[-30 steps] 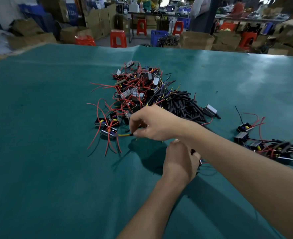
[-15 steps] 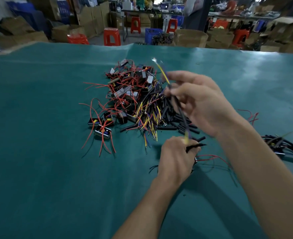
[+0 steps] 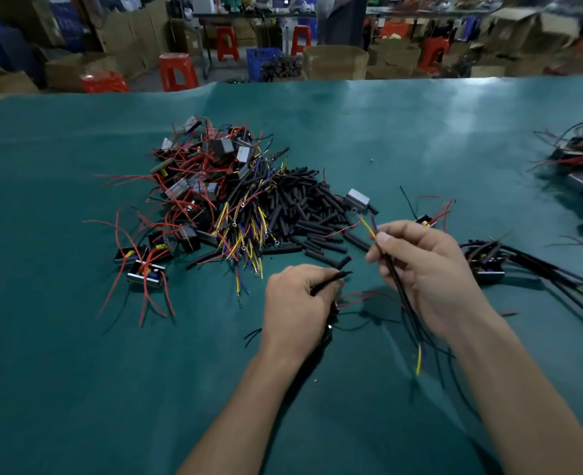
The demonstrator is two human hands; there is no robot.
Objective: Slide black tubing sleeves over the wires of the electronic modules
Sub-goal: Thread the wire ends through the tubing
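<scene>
The right hand (image 3: pixel 430 269) pinches a sleeved wire bundle (image 3: pixel 398 286); the left hand (image 3: pixel 297 303) grips a black sleeve (image 3: pixel 331 277) above the tabletop (image 3: pixel 77 371).

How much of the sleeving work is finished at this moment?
Done: sleeved modules lie by the right hand. In hand: it pinches a black sleeve with yellow wire through it; the left hand grips another module's wire. Left: the pile of unsleeved modules and loose sleeves.

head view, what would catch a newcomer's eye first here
The tangled heap of red-wired modules and black sleeves in the middle of the green table stands out most. Just in front of it, the right hand pinches a sleeved wire bundle, while the left hand holds a thin black wire.
</scene>
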